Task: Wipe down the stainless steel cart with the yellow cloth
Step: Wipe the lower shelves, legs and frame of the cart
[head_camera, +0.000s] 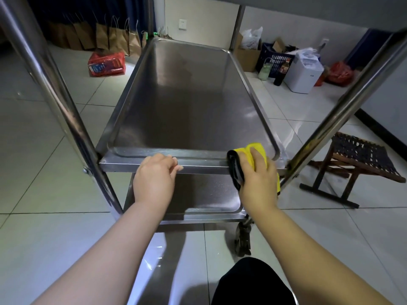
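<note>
bare forearms, no sleeves; black trouser knee (251,282) below

The stainless steel cart (187,95) stands on the tiled floor in front of me, seen from under its top tier. Its middle shelf is a shallow rectangular tray with a raised, rounded rim, brushed and dully reflective, running lengthwise away from me. A lower shelf of the same kind shows beneath its near edge. Round polished uprights rise at the corners, bolted to the shelf frame. The yellow cloth (259,154) is folded into a thick wad with a black edge on its left side, and it lies pressed on the middle shelf's near rim close to the right-hand corner.
</note>
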